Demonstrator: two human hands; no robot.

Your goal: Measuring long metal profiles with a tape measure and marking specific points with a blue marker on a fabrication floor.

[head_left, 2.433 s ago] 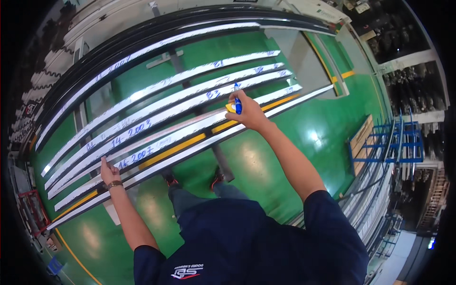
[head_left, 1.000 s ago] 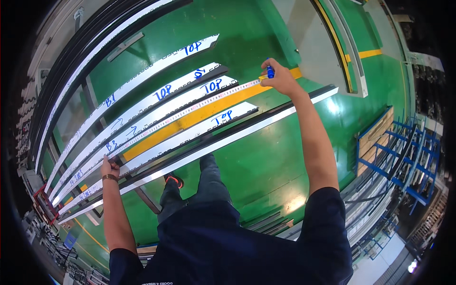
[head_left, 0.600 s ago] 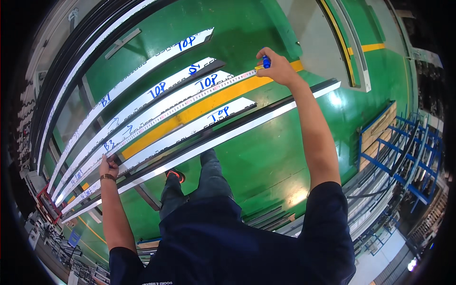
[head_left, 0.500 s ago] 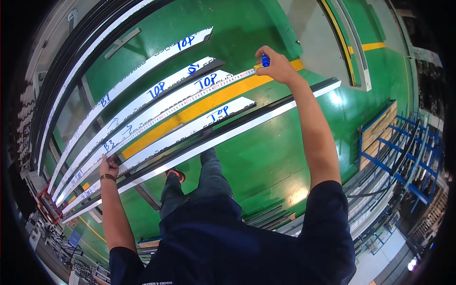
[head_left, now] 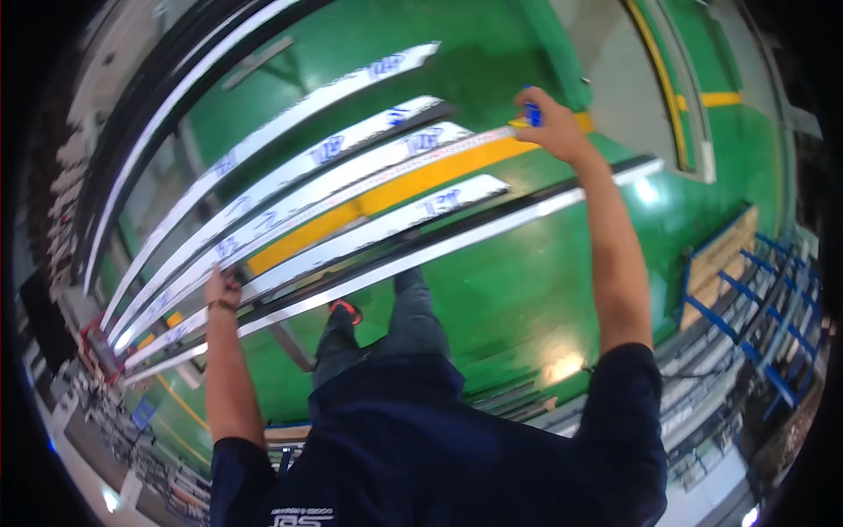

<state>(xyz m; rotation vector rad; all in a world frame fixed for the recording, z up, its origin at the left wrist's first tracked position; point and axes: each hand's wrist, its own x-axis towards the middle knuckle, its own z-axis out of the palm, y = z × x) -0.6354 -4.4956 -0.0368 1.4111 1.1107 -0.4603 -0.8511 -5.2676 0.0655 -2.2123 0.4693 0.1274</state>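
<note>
Well, from far off I look down through the head camera and see the right hand (head_left: 557,128) curled around a small yellow tape measure (head_left: 520,123). A blue marker (head_left: 534,112) is tucked into that same hand. The tape strip (head_left: 443,155) comes out and runs straight down to the left hand (head_left: 224,285). That hand is nearly closed, with its fingertips pinched on the strip. My view is smeary, so I can't see how each finger sits.

The strip goes along the near edge of a long white bar (head_left: 347,182). I can't tell if it touches the bar all the way. Just below the strip, I see a yellow stripe (head_left: 303,241) on the green floor (head_left: 527,290). Nearer to the person is a lower white bar (head_left: 369,237) with blue writing, then a black and white bar (head_left: 562,203). Over on the right I see a blue rack (head_left: 773,272) with wooden boards (head_left: 724,256) by it.
</note>
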